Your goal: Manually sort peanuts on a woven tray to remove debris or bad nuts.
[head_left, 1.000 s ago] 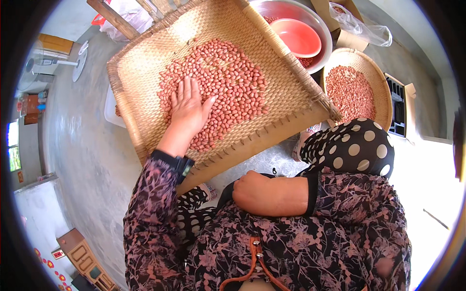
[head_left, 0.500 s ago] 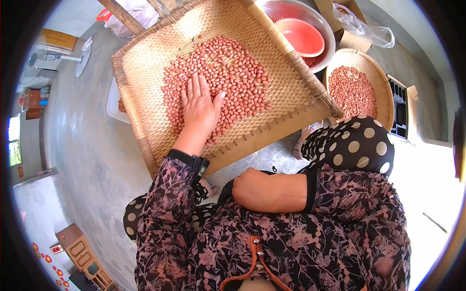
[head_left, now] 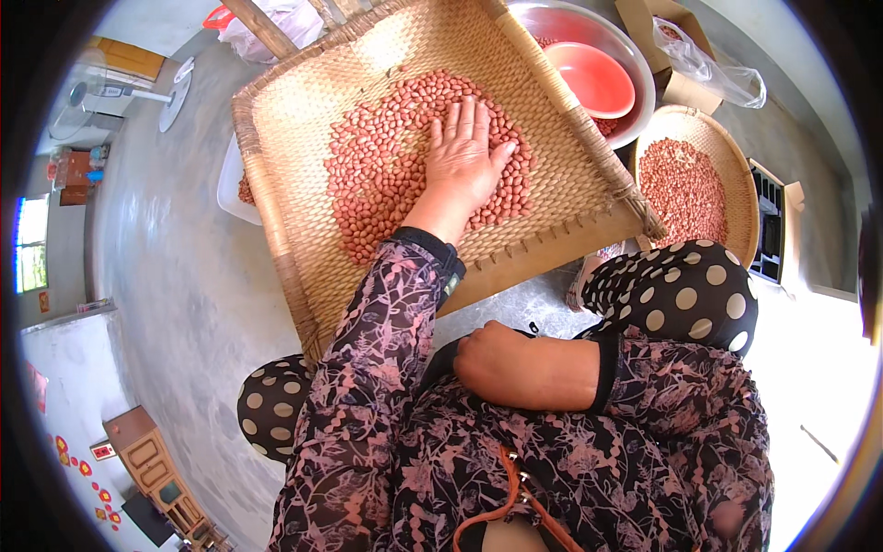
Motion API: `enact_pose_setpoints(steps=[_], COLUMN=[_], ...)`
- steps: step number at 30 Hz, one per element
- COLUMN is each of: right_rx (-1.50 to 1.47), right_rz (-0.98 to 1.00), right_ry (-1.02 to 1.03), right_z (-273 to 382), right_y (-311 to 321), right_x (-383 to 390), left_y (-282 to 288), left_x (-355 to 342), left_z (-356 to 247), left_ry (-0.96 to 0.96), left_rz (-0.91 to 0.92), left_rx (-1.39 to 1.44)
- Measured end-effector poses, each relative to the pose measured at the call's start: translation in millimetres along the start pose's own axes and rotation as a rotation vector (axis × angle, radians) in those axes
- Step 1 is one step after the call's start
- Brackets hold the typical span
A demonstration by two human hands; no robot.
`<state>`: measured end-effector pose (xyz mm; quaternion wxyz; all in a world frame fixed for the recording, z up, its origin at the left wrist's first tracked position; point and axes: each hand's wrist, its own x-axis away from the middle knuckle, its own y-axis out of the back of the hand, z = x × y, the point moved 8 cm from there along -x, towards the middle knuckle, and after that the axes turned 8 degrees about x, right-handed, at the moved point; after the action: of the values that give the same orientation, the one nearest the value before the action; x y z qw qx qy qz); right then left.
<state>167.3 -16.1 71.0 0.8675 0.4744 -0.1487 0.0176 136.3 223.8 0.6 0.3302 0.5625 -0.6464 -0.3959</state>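
Note:
A square woven tray (head_left: 570, 175) with a rolled rim holds a spread of red-skinned peanuts (head_left: 372, 184). My left hand (head_left: 460, 156) lies palm down on the upper right part of the spread, fingers stretched out and slightly apart, thumb to the right. My right hand (head_left: 487, 359) rests at my lap below the tray, curled closed; whatever it may hold is hidden. My patterned sleeves and dotted trousers surround it.
Behind are a metal basin (head_left: 635, 69) with a pink bowl (head_left: 589, 78), a cardboard box (head_left: 685, 87) and a wooden chair frame (head_left: 258, 28). A round basket of peanuts (head_left: 681, 189) sits right, a plastic tub (head_left: 235, 198) left. A fan (head_left: 170, 101) stands farther left.
My left hand has slid up and to the right across the peanuts, from the lower left of the spread. My right hand stays curled at my lap.

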Motion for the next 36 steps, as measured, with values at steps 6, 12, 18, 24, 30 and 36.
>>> enact_pose_setpoints(steps=[6,12,18,24,30,36], right_rx=[0.07,0.186,0.068,0.034,0.106,0.067], right_rz=[-0.032,-0.022,0.037,0.034,0.062,0.015], right_ry=[0.004,0.086,0.045,0.037,0.042,0.005], right_z=[-2,2,-5,-6,-1,-5], right_y=[2,-2,-3,-3,2,4], right_x=[11,11,8,8,0,5], left_y=[22,42,27,15,0,-6], left_x=[18,51,52,30,23,23], left_z=[50,109,74,38,-25,-6], left_ry=[0.224,0.339,0.24,0.21,-0.138,0.004], left_rz=[0.074,0.039,0.023,0.019,0.054,0.083], left_rx=[-0.102,-0.261,-0.182,-0.076,-0.075,-0.101])
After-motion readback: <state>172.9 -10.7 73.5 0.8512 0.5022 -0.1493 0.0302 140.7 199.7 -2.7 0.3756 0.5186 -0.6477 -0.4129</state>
